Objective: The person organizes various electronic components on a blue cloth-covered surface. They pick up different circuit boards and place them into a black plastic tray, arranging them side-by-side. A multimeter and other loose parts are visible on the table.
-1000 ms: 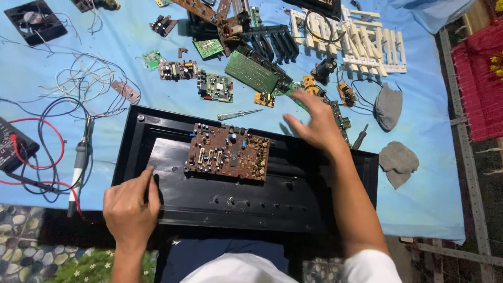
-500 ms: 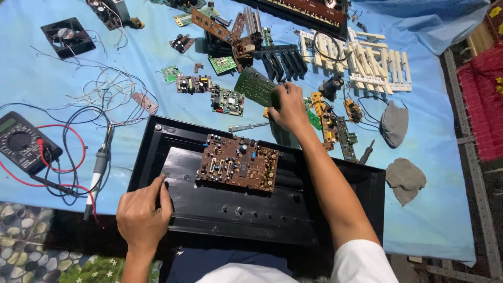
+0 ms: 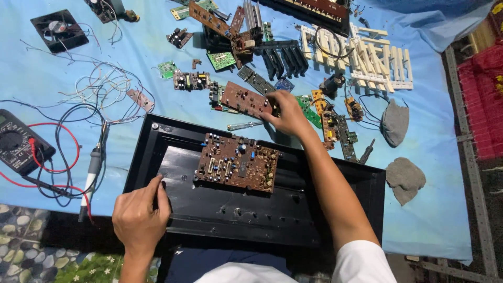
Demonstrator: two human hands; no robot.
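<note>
My left hand [image 3: 140, 214] rests on the near left part of a black casing [image 3: 220, 209], fingers curled, fingertips touching its inner surface. A brown circuit board [image 3: 238, 162] lies inside the casing near its far edge. My right hand [image 3: 287, 112] reaches past the casing and grips the right end of a long brown circuit board [image 3: 243, 98], which is lifted and tilted above the blue cloth [image 3: 131, 57].
A screwdriver [image 3: 245, 126] lies by the casing's far edge. A multimeter [image 3: 18, 141] with red and black leads and a soldering iron [image 3: 93, 165] sit left. Several small boards, a fan [image 3: 58, 30], white keyboard keys [image 3: 367, 57] and grey rags [image 3: 404, 178] lie on the cloth.
My right hand reached forward over the casing to the pile of boards and took hold of a long brown board, lifting and turning it. The left hand stayed on the casing.
</note>
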